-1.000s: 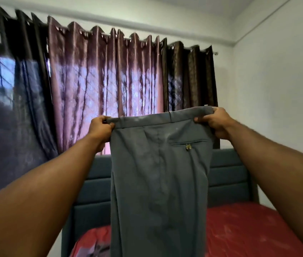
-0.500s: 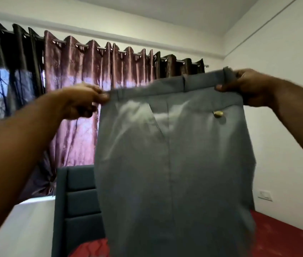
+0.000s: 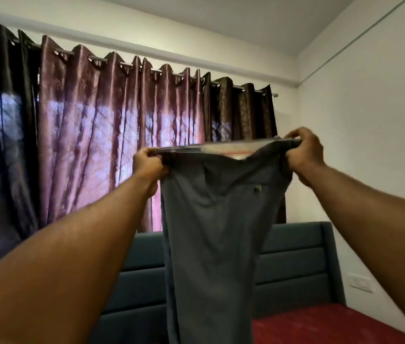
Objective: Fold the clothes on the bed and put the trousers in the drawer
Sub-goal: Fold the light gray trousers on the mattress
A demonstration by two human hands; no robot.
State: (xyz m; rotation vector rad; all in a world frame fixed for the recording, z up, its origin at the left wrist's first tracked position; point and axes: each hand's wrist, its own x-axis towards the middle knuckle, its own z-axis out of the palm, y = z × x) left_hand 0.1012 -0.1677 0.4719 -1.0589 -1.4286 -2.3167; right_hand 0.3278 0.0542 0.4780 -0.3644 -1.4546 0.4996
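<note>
Head view had the left hand (image 3: 148,163) and right hand (image 3: 303,152) each pinching an end of the waistband — grey trousers (image 3: 216,232) hung before the headboard (image 3: 295,256), above the bed (image 3: 333,326). Best aligned seam-to-seam before folding — legs matched.

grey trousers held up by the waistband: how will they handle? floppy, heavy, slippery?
Likely floppy: the grey trousers hang straight down from the left hand and right hand, and the waistband sags between the grips. Probably light for their size, since each hand holds them by a pinch. Smooth weave suggests some slip; a folded stack may shift.
</note>
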